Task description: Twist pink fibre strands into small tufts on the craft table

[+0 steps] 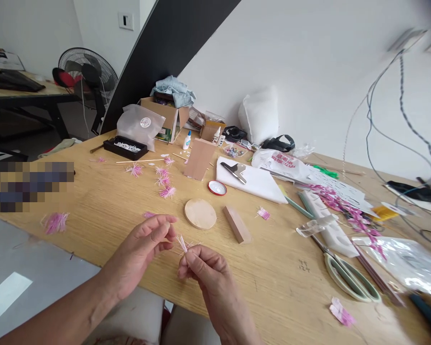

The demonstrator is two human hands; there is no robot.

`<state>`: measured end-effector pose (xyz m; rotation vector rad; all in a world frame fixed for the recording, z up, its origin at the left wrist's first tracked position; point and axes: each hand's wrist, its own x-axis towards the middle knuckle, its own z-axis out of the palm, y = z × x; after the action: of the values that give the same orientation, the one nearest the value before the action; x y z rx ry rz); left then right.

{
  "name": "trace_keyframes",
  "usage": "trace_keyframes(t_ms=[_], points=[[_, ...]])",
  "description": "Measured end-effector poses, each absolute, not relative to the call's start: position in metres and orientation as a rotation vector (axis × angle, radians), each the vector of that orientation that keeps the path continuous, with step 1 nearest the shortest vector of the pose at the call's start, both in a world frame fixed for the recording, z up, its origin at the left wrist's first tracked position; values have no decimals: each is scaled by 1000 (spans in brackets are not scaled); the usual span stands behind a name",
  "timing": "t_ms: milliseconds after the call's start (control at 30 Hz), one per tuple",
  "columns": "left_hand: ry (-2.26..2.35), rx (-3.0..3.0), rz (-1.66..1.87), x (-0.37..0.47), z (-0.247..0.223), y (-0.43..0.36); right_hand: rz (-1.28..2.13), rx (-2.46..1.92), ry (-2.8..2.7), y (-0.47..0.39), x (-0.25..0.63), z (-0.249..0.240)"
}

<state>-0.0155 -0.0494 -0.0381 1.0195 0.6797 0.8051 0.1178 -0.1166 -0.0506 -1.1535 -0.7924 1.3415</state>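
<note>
My right hand point(208, 273) pinches a small bundle of thin pale pink strands point(182, 243) near the table's front edge. The strands point up and left out of my fingertips. Just left of them, my left hand point(149, 247) is raised with its thumb and index finger close together; whether something fine lies between them is too small to tell. Partly behind my left hand is a pink tuft point(149, 214). Beyond my hands lie a round wooden disc point(200, 214) and a wooden block point(236, 224). Several pink fringed tufts point(163, 179) are spread farther back.
Scissors point(350, 278) lie at the right, near a pink petal piece point(341, 312) and a white foam strip point(330, 225). Behind are a red-rimmed lid point(217, 188), a clip point(233, 171) on white foam, a black tray point(125, 148) and a glue bottle point(187, 140).
</note>
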Motion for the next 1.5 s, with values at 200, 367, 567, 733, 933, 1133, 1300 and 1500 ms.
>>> trace_keyframes(t_ms=[200, 367, 567, 733, 933, 1133, 1300, 1500], points=[[718, 1359, 499, -20, -36, -38, 1216, -1353, -1036, -116, 123, -47], [754, 1604, 387, -14, -29, -39, 966, -1562, -1362, -120, 123, -38], [770, 1664, 410, -10, -31, -40, 961, -1494, -1412, -120, 123, -32], [781, 1537, 543, -8, -34, -40, 916, -1544, -1360, -122, 134, -40], [816, 1463, 609, -6, -31, -41, 294, -1613, -1458, -133, 139, -43], [829, 1476, 619, -3, -30, -43, -63, -1532, -1699, -128, 127, -45], [827, 1464, 623, -3, -27, -45, 0, -1562, -1697, -122, 125, -50], [824, 1429, 613, -2, -30, -45, 208, -1564, -1637, -119, 127, -45]])
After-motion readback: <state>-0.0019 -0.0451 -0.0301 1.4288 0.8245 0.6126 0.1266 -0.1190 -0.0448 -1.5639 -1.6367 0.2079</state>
